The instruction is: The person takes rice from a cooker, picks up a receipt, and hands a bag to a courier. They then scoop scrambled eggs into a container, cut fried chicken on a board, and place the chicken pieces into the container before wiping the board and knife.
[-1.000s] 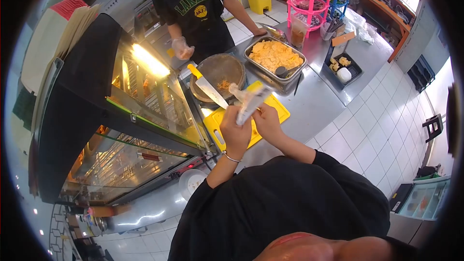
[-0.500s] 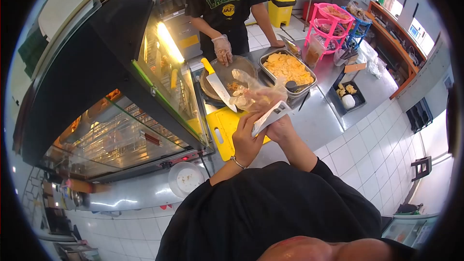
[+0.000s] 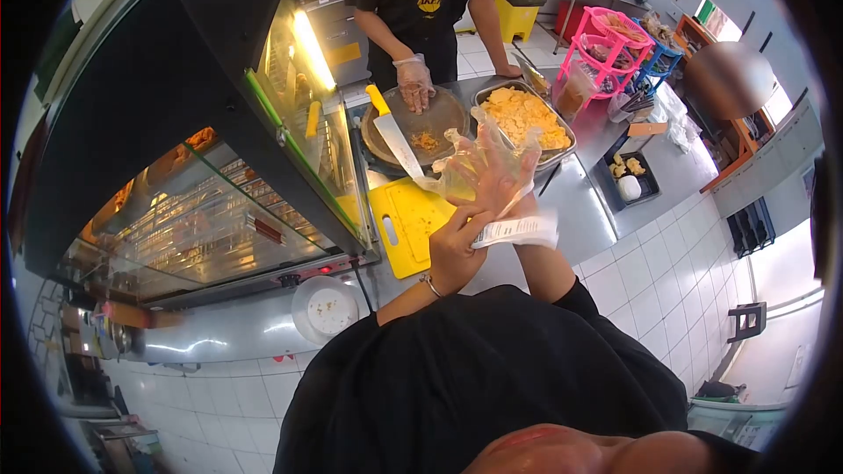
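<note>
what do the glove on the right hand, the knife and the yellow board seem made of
Glove: thin, clear plastic film, judging by its wrinkled, see-through look. Knife: blade probably steel, smooth and grey; handle likely plastic, evenly yellow. Board: seemingly hard plastic, going by its smooth, uniform yellow.

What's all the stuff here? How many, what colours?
counter: 1, silver, middle
food warmer: 1, black, left
plate: 1, white, beside food warmer
cutting board: 1, yellow, counter
round board: 1, brown, behind cutting board
knife: 1, silver and yellow, round board
metal tray: 1, silver, counter
food: 1 heap, orange, metal tray
small tray: 1, black, counter's right
racks: 2, pink and blue, back right
bin: 1, yellow, back
other person: 1, wearing black, across counter
plastic gloves: 2, clear, one per person
printed strip: 1, white, centre
left hand: 1, bare, at printed strip
right hand: 1, gloved, centre
</note>
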`<state>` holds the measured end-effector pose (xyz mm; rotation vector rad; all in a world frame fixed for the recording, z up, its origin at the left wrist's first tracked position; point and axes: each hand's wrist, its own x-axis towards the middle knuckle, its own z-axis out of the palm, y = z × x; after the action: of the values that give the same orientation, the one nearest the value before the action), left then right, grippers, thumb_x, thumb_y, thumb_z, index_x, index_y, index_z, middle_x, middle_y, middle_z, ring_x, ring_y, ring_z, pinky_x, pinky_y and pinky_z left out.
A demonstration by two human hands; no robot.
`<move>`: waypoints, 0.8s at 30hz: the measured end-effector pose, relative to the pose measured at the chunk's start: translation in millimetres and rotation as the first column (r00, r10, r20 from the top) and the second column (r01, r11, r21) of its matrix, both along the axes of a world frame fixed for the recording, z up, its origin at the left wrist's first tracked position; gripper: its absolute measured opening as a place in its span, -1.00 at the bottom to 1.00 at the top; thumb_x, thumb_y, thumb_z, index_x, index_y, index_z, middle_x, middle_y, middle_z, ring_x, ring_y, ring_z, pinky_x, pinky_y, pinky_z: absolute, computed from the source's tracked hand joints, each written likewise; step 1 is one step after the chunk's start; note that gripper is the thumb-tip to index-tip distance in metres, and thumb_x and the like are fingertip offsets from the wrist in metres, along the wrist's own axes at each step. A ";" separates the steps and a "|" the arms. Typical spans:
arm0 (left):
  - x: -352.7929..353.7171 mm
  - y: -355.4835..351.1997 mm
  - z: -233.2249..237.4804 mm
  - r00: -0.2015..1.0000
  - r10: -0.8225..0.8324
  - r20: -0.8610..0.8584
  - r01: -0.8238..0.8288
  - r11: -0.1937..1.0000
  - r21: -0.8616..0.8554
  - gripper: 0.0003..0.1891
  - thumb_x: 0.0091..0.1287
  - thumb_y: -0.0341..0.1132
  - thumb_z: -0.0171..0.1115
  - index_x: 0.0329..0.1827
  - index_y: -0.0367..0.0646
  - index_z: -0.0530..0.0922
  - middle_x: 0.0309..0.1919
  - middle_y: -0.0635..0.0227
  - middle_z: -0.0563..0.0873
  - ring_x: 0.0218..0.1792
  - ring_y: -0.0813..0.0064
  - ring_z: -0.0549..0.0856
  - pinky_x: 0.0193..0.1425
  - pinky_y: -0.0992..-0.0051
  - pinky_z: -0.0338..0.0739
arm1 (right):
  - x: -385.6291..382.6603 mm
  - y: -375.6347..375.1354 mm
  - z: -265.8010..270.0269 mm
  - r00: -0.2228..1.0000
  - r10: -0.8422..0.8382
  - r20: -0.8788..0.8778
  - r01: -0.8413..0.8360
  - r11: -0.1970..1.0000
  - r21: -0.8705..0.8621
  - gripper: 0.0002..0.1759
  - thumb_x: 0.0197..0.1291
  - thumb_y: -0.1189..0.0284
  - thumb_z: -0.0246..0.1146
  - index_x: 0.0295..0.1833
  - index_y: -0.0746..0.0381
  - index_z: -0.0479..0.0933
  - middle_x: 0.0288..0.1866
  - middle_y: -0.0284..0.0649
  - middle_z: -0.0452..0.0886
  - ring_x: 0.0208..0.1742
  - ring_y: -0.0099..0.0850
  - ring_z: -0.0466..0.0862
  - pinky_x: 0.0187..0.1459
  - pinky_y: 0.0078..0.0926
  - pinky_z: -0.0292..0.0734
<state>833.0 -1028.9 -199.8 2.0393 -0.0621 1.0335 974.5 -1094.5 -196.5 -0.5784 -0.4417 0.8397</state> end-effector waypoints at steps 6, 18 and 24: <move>-0.5 -6.2 -0.8 0.999 -0.037 -0.040 0.035 0.998 -0.048 -0.67 0.05 -0.56 0.39 -0.07 -0.17 0.69 -0.16 0.25 0.71 -0.24 0.16 0.74 -0.18 0.39 0.62 | 11.7 5.8 -9.8 0.919 0.373 -0.131 -0.308 0.883 0.355 0.07 0.02 -0.62 -0.16 0.58 -0.31 0.15 0.57 -0.20 0.20 0.57 0.01 0.16 0.38 0.48 0.12; -7.6 -3.7 -18.7 0.975 -0.154 -0.157 0.148 0.988 -0.052 -0.73 0.13 -0.54 0.35 -0.08 -0.13 0.69 -0.04 0.26 0.72 -0.14 0.16 0.74 -0.11 0.41 0.62 | -0.4 21.9 21.3 0.965 -0.131 -0.226 0.180 0.961 0.211 -0.16 0.29 -0.37 -0.02 0.58 -0.23 0.15 0.56 -0.23 0.17 0.59 -0.11 0.08 0.46 0.41 -0.09; -80.3 61.7 0.5 0.989 0.144 0.037 -0.141 0.988 -0.062 -0.80 0.15 -0.51 0.34 -0.14 -0.18 0.66 -0.02 0.18 0.71 -0.02 0.09 0.69 0.03 0.35 0.59 | 0.2 39.5 34.2 0.942 -0.337 0.001 0.323 0.905 0.277 -0.11 0.36 -0.30 -0.07 0.63 -0.05 0.02 0.61 -0.14 0.14 0.60 -0.10 0.13 0.51 0.35 -0.10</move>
<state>752.6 -967.1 -199.3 1.9918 0.0930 1.1526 974.8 -1055.1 -162.3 -0.4019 -0.4789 0.4294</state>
